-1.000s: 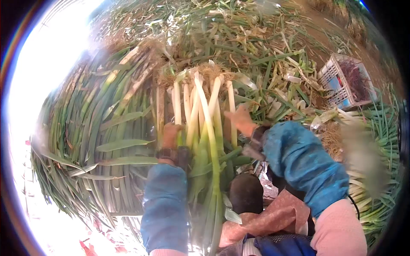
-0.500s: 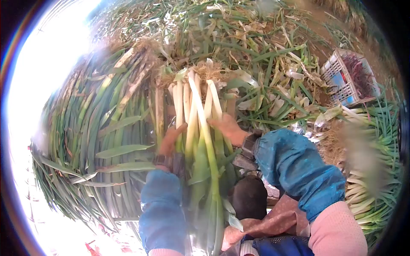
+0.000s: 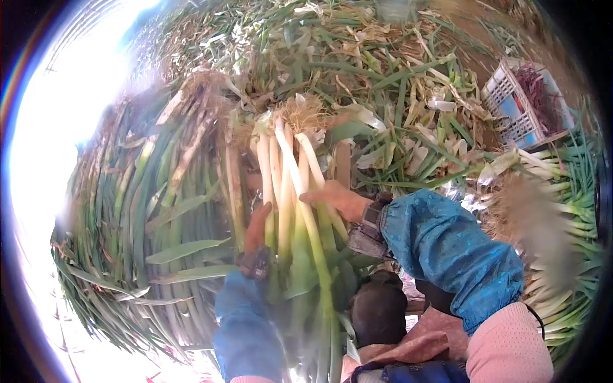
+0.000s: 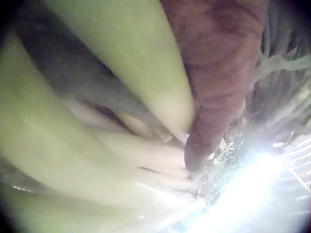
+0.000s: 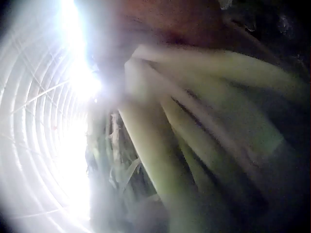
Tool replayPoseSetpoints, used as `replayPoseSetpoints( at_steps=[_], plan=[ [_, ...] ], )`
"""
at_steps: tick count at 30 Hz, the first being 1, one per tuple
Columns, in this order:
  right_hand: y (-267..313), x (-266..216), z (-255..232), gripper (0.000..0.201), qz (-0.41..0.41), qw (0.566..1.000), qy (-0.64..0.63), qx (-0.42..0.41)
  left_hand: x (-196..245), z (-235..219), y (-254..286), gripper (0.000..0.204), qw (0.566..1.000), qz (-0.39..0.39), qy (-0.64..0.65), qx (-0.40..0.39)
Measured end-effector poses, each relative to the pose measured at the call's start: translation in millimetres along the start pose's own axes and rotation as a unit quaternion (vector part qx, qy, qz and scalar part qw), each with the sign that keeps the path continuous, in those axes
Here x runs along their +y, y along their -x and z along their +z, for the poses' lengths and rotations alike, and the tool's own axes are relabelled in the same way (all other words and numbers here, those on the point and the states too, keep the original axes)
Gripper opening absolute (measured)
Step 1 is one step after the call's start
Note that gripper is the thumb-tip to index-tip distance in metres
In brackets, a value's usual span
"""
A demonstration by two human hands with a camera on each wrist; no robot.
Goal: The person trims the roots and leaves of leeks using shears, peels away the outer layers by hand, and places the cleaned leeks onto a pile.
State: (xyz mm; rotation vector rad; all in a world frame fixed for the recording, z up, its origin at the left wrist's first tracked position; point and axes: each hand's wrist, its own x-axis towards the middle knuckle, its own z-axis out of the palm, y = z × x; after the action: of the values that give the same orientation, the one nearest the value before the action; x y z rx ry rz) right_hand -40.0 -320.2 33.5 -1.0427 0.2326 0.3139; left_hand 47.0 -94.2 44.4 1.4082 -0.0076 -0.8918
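A small bundle of leeks (image 3: 286, 182) lies in front of me, its pale shanks pointing away and root tufts (image 3: 300, 113) at the far end. My left hand (image 3: 257, 226) grips the bundle's left side. From the right, my right hand (image 3: 338, 199) holds it with the thumb across the front shanks; the other fingers are mostly hidden. The left wrist view has the thumb (image 4: 214, 92) lying along a pale leek shank (image 4: 146, 63). Blurred leek stalks (image 5: 155, 150) fan out below the right hand (image 5: 170, 19) in the right wrist view.
A large stack of leeks (image 3: 143, 210) rises at the left. Trimmed leaves (image 3: 408, 96) cover the ground ahead. A white plastic crate (image 3: 514, 112) with dark reddish strands sits at the far right, and more leeks (image 3: 568, 255) lie below it. A dark rounded object (image 3: 380, 309) is near my lap.
My right hand came in from the right, away from the bundle, and closed on its shanks. The leeks are gathered closer together, and the left hand stayed along their left side.
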Motion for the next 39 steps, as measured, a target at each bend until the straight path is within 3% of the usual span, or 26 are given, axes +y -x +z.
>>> replayPoseSetpoints(
  at_steps=[3, 6, 7, 10, 12, 14, 15, 16, 18, 20, 21, 24, 25, 28, 29, 32, 34, 36, 37, 39],
  plan=[
    [11.7, -7.3, 6.2, 0.043, 0.027, 0.999, -0.04, 0.017, -7.6, -5.8, -7.6, 0.049, 0.985, -0.096, 0.142, 0.028],
    [26.4, -14.2, 14.4, 0.044, -0.032, 0.999, -0.032, 0.011, 16.1, 32.2, 16.5, 0.043, 0.989, -0.088, 0.116, 0.04],
    [31.3, -17.0, 18.5, 0.047, -0.051, 0.997, -0.059, -0.006, 20.6, 32.5, 24.5, 0.046, 0.985, -0.113, 0.134, 0.011],
    [52.1, -40.8, 44.8, 0.051, -0.115, 0.993, -0.011, 0.007, 50.6, 65.8, 56.1, 0.048, 0.989, -0.083, 0.111, 0.049],
    [43.8, -33.4, 58.1, 0.063, -0.159, 0.987, 0.023, -0.015, 43.0, 44.9, 73.2, 0.05, 0.978, -0.03, 0.204, 0.011],
    [60.9, -52.4, 89.8, 0.069, -0.188, 0.981, 0.037, -0.009, 70.0, 56.6, 98.3, 0.058, 0.993, -0.009, 0.114, 0.025],
    [68.0, -59.2, 103.5, 0.075, -0.15, 0.982, 0.108, 0.027, 71.9, 45.9, 103.2, 0.057, 0.992, 0.037, 0.111, 0.04],
    [83.1, -75.6, 122.1, 0.077, -0.176, 0.982, 0.075, -0.004, 78.4, 38.3, 114.1, 0.055, 0.99, 0.043, 0.129, 0.034],
    [102.4, -89.1, 151.3, 0.079, -0.167, 0.98, 0.112, 0.0, 90.5, 32.8, 132.5, 0.046, 0.986, 0.122, 0.057, 0.098],
    [143.3, -120.7, 176.9, 0.08, -0.252, 0.965, 0.076, -0.013, 115.7, 39.7, 159.8, 0.045, 0.976, 0.17, 0.0, 0.138],
    [138.0, -116.0, 191.4, 0.078, -0.206, 0.972, 0.116, -0.003, 131.5, 44.8, 174.7, 0.044, 0.972, 0.181, -0.032, 0.148],
    [163.8, -127.3, 223.6, 0.077, -0.316, 0.948, -0.031, -0.011, 175.2, 71.0, 222.0, 0.042, 0.964, 0.192, -0.11, 0.147],
    [174.5, -134.0, 229.9, 0.098, -0.297, 0.954, -0.041, -0.005, 189.3, 82.1, 235.6, 0.042, 0.961, 0.19, -0.142, 0.139],
    [218.4, -143.7, 234.7, 0.09, -0.339, 0.925, -0.17, -0.023, 217.5, 126.3, 272.6, 0.04, 0.96, 0.154, -0.213, 0.092],
    [236.1, -142.7, 229.7, 0.075, -0.329, 0.924, -0.193, -0.032, 221.3, 143.3, 281.0, 0.039, 0.961, 0.131, -0.235, 0.067],
    [285.1, -124.5, 202.9, 0.062, -0.313, 0.917, -0.246, -0.028, 213.2, 196.6, 292.5, 0.037, 0.957, 0.04, -0.287, -0.023],
    [314.7, -98.3, 181.9, 0.052, -0.288, 0.917, -0.277, 0.017, 194.9, 231.7, 293.2, 0.036, 0.954, -0.032, -0.282, -0.097],
    [344.1, -75.0, 155.1, 0.047, -0.275, 0.919, -0.275, 0.055, 155.6, 268.2, 295.6, 0.029, 0.982, -0.09, -0.136, -0.093],
    [353.3, -62.5, 140.5, 0.045, -0.256, 0.927, -0.262, 0.075, 132.9, 279.9, 296.6, 0.03, 0.97, 0.011, -0.22, -0.1],
    [361.2, -41.8, 114.6, 0.042, -0.226, 0.939, -0.236, 0.107, 95.0, 285.6, 287.0, 0.033, 0.977, 0.051, -0.175, -0.114]
  ],
)
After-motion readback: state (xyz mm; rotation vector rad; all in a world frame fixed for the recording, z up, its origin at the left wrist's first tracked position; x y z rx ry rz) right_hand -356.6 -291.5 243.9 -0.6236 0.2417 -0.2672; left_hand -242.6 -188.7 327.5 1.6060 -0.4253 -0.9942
